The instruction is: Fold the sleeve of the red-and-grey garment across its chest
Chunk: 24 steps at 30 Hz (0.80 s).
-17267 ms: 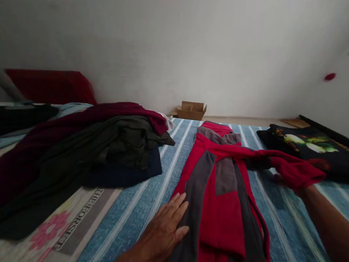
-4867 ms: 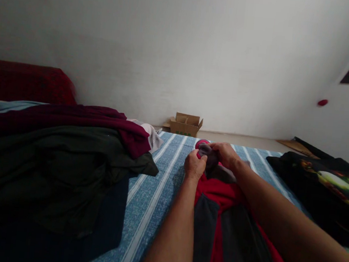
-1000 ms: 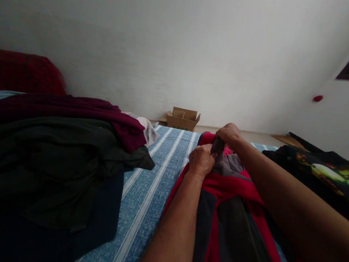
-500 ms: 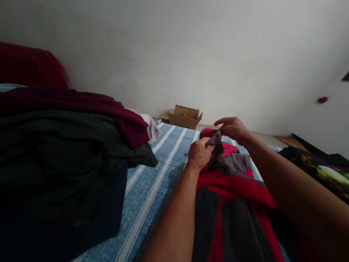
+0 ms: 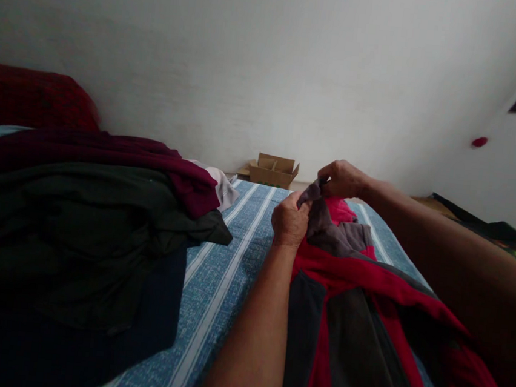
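A red, grey and black jacket (image 5: 354,276) lies spread over the striped blue bedcover (image 5: 244,241) in front of me. My left hand (image 5: 290,221) is closed on a grey edge at the jacket's far end. A little further right and higher, my right hand (image 5: 339,178) pinches the same grey edge, which is lifted and stretched between the two hands. The jacket's red and dark panels run toward me beneath my forearms. Part of its right side is hidden behind my right arm.
To the left lies a heap of clothes with a dark green garment (image 5: 76,231) and a maroon one (image 5: 151,162). A red patterned bundle (image 5: 34,96) sits behind it. An open cardboard box (image 5: 271,172) stands by the wall. A dark printed cloth (image 5: 504,235) lies at right.
My right hand has closed on the grey edge, where its fingers were apart before. My left hand has shifted slightly left, and the fabric between them is raised.
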Each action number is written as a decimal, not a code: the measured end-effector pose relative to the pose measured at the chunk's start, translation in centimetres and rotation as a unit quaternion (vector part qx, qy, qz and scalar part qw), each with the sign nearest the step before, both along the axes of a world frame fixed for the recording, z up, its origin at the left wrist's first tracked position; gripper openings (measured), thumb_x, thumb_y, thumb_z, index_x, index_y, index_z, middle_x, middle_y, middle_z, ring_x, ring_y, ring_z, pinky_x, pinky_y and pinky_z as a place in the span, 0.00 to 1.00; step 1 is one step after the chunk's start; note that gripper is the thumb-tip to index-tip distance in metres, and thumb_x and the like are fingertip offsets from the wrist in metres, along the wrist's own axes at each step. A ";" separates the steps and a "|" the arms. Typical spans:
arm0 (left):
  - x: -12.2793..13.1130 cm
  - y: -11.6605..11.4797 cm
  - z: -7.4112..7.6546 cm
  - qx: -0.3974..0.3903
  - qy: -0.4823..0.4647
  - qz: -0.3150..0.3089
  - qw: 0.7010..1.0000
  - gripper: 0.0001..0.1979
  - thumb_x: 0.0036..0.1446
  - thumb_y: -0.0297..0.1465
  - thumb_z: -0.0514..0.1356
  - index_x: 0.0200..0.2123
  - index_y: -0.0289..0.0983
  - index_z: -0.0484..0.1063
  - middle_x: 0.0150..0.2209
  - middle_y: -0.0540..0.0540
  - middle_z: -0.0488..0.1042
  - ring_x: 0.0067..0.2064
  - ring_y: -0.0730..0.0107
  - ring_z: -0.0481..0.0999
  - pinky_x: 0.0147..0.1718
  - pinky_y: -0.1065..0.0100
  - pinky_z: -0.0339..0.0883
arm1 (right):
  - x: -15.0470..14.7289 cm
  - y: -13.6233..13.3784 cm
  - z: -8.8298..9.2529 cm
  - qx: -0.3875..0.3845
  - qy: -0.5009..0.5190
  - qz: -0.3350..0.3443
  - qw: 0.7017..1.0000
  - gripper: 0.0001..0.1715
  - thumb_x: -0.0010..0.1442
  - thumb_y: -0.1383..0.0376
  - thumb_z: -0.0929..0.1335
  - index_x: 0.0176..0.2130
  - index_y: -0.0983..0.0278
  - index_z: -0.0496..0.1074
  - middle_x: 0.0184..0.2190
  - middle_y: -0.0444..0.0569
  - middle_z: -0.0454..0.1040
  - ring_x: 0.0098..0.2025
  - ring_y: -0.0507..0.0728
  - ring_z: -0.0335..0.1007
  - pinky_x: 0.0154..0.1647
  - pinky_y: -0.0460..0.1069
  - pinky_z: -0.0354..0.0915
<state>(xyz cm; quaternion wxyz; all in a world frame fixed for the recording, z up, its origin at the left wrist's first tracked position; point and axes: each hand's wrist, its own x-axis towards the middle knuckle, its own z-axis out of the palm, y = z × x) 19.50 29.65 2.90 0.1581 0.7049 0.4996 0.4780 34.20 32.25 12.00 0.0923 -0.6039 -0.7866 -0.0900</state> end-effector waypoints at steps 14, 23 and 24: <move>0.0 0.0 -3.4 -0.056 0.193 0.069 0.977 0.15 0.55 0.22 0.49 0.38 0.38 0.73 0.41 0.40 0.74 0.47 0.58 0.69 0.43 0.63 0.63 | -4.5 0.5 -7.6 0.148 -0.009 -0.139 0.979 0.17 0.63 0.63 0.57 0.43 0.65 0.71 0.44 0.58 0.71 0.49 0.63 0.63 0.47 0.55 0.56; -0.5 0.2 -3.4 -0.131 0.157 0.082 0.975 0.17 0.56 0.26 0.50 0.47 0.37 0.70 0.48 0.36 0.72 0.50 0.55 0.70 0.43 0.61 0.64 | -1.8 1.2 -9.4 -0.068 0.128 -0.206 0.968 0.37 0.52 0.41 0.64 0.48 0.65 0.69 0.46 0.59 0.73 0.47 0.65 0.69 0.39 0.52 0.63; -0.6 0.5 -3.5 -0.146 0.150 0.081 0.975 0.17 0.55 0.27 0.52 0.48 0.37 0.69 0.46 0.36 0.73 0.48 0.56 0.72 0.42 0.62 0.64 | -1.6 1.2 -9.8 -0.073 0.137 -0.205 0.966 0.36 0.52 0.42 0.64 0.49 0.65 0.69 0.46 0.59 0.73 0.47 0.64 0.69 0.40 0.52 0.63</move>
